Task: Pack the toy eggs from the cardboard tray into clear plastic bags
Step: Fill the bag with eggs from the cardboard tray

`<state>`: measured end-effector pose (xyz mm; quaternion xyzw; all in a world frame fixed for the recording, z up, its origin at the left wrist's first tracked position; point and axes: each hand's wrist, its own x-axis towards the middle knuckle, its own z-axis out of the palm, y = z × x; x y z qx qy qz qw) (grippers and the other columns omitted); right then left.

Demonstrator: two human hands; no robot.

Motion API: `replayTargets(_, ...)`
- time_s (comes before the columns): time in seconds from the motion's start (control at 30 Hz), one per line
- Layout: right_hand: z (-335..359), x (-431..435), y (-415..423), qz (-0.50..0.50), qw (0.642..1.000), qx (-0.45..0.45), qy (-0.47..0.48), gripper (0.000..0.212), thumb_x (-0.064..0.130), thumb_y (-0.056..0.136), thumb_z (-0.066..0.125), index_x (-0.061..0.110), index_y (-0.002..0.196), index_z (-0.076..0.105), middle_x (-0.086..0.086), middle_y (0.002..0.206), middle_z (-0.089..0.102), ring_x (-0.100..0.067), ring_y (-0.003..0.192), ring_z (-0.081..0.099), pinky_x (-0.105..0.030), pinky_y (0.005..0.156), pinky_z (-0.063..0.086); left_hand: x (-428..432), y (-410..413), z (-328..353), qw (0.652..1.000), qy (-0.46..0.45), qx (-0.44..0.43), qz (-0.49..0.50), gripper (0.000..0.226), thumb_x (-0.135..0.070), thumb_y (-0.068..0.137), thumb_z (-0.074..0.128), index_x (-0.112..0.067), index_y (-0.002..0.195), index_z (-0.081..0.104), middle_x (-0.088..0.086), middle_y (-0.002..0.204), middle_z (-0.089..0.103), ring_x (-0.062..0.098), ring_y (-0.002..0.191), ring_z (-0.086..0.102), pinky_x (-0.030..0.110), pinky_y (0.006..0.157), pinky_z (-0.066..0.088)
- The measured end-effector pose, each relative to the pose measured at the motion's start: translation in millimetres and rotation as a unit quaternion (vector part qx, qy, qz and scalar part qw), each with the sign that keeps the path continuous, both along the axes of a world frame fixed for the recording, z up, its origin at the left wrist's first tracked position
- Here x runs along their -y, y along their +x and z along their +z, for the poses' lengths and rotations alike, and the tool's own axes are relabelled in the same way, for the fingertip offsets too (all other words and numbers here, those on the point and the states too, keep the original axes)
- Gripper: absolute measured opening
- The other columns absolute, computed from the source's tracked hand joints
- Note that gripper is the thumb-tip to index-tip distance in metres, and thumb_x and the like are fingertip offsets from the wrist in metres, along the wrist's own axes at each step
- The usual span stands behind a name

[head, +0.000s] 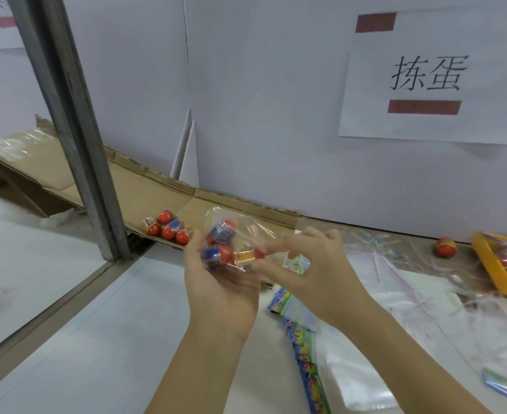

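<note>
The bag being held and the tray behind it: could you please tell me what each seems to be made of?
The bag is probably thin, clear, glossy plastic film; the toy eggs show through and it crinkles. The tray is apparently matte brown corrugated cardboard, with ragged edges and fold creases.

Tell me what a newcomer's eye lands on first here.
Centre frame, the left hand and right hand hold a clear plastic bag with red-and-blue toy eggs inside. Behind it, a cluster of loose toy eggs sits on the cardboard tray, and a white sign with black characters hangs upper right.
</note>
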<state>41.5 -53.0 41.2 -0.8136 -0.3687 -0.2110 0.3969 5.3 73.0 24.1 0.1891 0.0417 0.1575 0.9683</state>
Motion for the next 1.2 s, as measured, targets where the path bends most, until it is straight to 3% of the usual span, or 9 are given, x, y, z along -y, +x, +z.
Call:
replayTargets(0.1, -3.9, -1.0, 0.6, 0.020, 1.000, 0.012, -0.019, 0.011, 0.045, 0.079, 0.069, 0.044, 0.090, 0.071, 0.046, 0.085, 0.050, 0.004, 0.086, 0.043, -0.015, 0.083, 0.021, -3.1, -0.4, -1.0, 0.999, -0.014, -0.028, 0.025, 0.043, -0.050, 0.091, 0.051, -0.013, 0.103, 0.072, 0.012, 0.100, 0.074, 0.026, 0.083, 0.072, 0.033, 0.067, 0.059)
replayTargets(0.17, -6.3, -1.9, 1.2, 0.022, 0.999, 0.016, -0.036, 0.011, 0.037, 0.079, 0.072, 0.043, 0.089, 0.072, 0.044, 0.078, 0.053, 0.006, 0.085, 0.043, -0.017, 0.084, 0.021, -2.8, 0.4, -0.9, 0.998, -0.007, -0.055, 0.034, 0.038, -0.048, 0.091, 0.054, -0.015, 0.100, 0.069, 0.010, 0.098, 0.075, 0.025, 0.085, 0.072, 0.033, 0.072, 0.058)
replayTargets(0.37, -8.2, -2.9, -4.4, 0.055, 0.996, -0.008, -0.063, 0.013, 0.036, 0.083, 0.069, 0.042, 0.094, 0.073, 0.028, 0.086, 0.066, -0.005, 0.084, 0.053, -0.033, 0.090, 0.027, -8.2, 2.6, -1.5, 0.989, -0.068, -0.119, 0.055, 0.039, -0.055, 0.089, 0.056, -0.018, 0.093, 0.067, 0.011, 0.091, 0.076, 0.027, 0.079, 0.073, 0.036, 0.069, 0.058)
replayTargets(0.57, -9.2, -11.9, -10.6, 0.081, 0.994, -0.029, -0.064, 0.020, 0.036, 0.084, 0.058, 0.039, 0.096, 0.073, 0.037, 0.073, 0.056, -0.007, 0.083, 0.051, -0.018, 0.085, 0.025, -24.9, 4.4, -4.1, 0.973, -0.148, -0.160, 0.082, 0.061, -0.063, 0.093, 0.039, -0.009, 0.104, 0.066, 0.018, 0.104, 0.073, 0.034, 0.097, 0.069, 0.046, 0.092, 0.053)
replayTargets(0.67, -13.4, -11.5, -12.7, 0.089, 0.993, -0.028, -0.075, 0.022, 0.034, 0.085, 0.057, 0.037, 0.099, 0.074, 0.027, 0.071, 0.059, -0.004, 0.083, 0.051, -0.018, 0.086, 0.023, -26.9, 6.8, -5.2, 0.967, -0.142, -0.200, 0.075, 0.060, -0.061, 0.097, 0.028, -0.012, 0.107, 0.063, 0.018, 0.108, 0.068, 0.036, 0.103, 0.064, 0.049, 0.099, 0.049)
replayTargets(0.73, -16.9, -12.4, -15.5, 0.089, 0.993, -0.019, -0.079, 0.022, 0.032, 0.084, 0.059, 0.036, 0.100, 0.073, 0.021, 0.076, 0.064, 0.002, 0.084, 0.049, -0.019, 0.085, 0.024, -27.0, 7.5, -5.2, 0.961, -0.146, -0.220, 0.080, 0.056, -0.057, 0.099, 0.027, -0.014, 0.100, 0.063, 0.017, 0.098, 0.069, 0.032, 0.095, 0.066, 0.045, 0.093, 0.052)
replayTargets(0.87, -25.9, -15.3, -21.0, 0.078, 0.992, 0.023, -0.097, 0.025, 0.035, 0.083, 0.056, 0.031, 0.101, 0.074, 0.024, 0.093, 0.069, 0.004, 0.088, 0.053, -0.022, 0.086, 0.028, -29.3, 7.3, -7.0, 0.959, -0.183, -0.203, 0.077, 0.055, -0.054, 0.098, 0.025, -0.014, 0.086, 0.061, 0.004, 0.050, 0.061, 0.016, 0.040, 0.057, 0.020, 0.048, 0.051)
replayTargets(1.03, -37.4, -16.0, -22.0, 0.087, 0.992, 0.036, -0.089, 0.026, 0.031, 0.083, 0.058, 0.029, 0.105, 0.072, 0.024, 0.111, 0.067, 0.000, 0.097, 0.058, -0.028, 0.091, 0.031, -25.4, 7.3, -8.6, 0.963, -0.135, -0.220, 0.079, 0.056, -0.050, 0.099, 0.022, -0.015, 0.080, 0.060, 0.005, 0.047, 0.061, 0.018, 0.036, 0.058, 0.021, 0.047, 0.048)
replayTargets(1.2, -42.9, -19.5, -23.2, 0.079, 0.996, 0.005, -0.042, 0.027, 0.023, 0.087, 0.053, 0.028, 0.106, 0.071, 0.019, 0.091, 0.067, -0.001, 0.086, 0.054, -0.023, 0.085, 0.034, -26.6, 11.0, -12.6, 0.960, -0.129, -0.228, 0.101, 0.055, -0.045, 0.100, 0.021, -0.016, 0.076, 0.060, -0.001, 0.061, 0.056, 0.016, 0.052, 0.050, 0.023, 0.052, 0.040)
